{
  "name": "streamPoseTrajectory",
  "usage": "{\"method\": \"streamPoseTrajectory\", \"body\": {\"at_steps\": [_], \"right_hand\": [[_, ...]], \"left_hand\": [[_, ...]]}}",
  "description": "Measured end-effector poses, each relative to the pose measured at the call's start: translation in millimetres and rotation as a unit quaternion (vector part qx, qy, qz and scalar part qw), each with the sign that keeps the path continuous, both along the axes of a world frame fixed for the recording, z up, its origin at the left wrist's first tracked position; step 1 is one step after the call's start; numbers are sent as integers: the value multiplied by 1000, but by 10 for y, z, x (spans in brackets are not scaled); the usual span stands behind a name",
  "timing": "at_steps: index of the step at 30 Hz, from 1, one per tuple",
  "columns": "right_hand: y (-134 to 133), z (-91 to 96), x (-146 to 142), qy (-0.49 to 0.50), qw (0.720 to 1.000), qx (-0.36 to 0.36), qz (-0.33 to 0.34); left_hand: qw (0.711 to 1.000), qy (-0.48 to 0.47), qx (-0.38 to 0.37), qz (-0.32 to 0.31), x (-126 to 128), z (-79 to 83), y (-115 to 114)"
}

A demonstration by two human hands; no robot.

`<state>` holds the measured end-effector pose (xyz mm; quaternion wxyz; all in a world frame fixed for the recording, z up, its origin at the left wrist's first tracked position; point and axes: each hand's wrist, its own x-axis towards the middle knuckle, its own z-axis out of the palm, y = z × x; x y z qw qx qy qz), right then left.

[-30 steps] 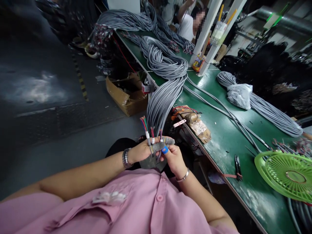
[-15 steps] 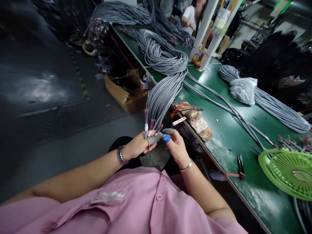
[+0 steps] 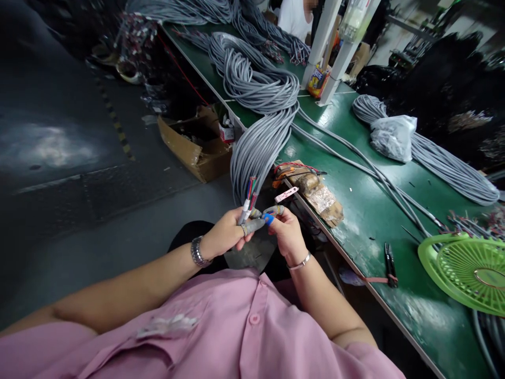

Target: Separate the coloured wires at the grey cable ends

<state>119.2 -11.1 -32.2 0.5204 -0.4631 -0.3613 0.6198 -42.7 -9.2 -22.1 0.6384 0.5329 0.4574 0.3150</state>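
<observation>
My left hand [image 3: 231,229] is closed around the ends of grey cables, grey covers on its thumb and finger. Above it stick up the stripped cable ends [image 3: 248,204], with white bands and red, green and blue wires. My right hand [image 3: 287,231], a blue wrap and a grey cover on its fingertips, pinches at small coloured wires in front of the left fingertips. The exact wires in that pinch are mostly hidden. From the hands, the bundle of grey cables [image 3: 258,152] runs up over the table edge into a thick coil.
The green table [image 3: 335,142] runs diagonally at right. On it are a taped cardboard piece [image 3: 321,197], cutters [image 3: 390,266], a green fan [image 3: 469,273], a plastic bag [image 3: 394,138] and more cables. A cardboard box [image 3: 193,142] stands below the edge. A person [image 3: 295,18] is behind the table.
The cable ends in my left hand have drawn closer together and lean right. My right fingertips have come to the left fingertips. The view has shifted slightly.
</observation>
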Motion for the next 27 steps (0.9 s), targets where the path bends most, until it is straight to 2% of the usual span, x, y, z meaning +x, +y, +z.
{"method": "streamPoseTrajectory", "body": {"at_steps": [3, 6, 8, 12, 16, 21, 24, 27], "right_hand": [[-15, -17, 9, 20, 1000, -23, -4], [-18, 12, 20, -17, 1000, -20, 8], [-6, 37, 34, -41, 999, -9, 14], [8, 43, 48, -41, 999, -2, 2], [-44, 10, -1, -30, 999, 15, -12], [-130, -1, -68, -67, 996, 61, -15], [-145, 2, -43, -89, 993, 72, -2], [-132, 32, 21, -92, 993, 67, 17]], "left_hand": [[999, 30, 0, -14, 24, -36, 42], [997, 57, -4, -52, 25, -70, 83], [997, 55, -7, -53, 25, -79, 92], [999, -20, -24, 30, 35, -57, 79], [986, -123, -54, 103, 56, -35, 76], [970, -165, -45, 173, 86, -37, 83], [969, -160, -31, 185, 83, -25, 80], [974, -151, -22, 169, 69, 8, 65]]}}
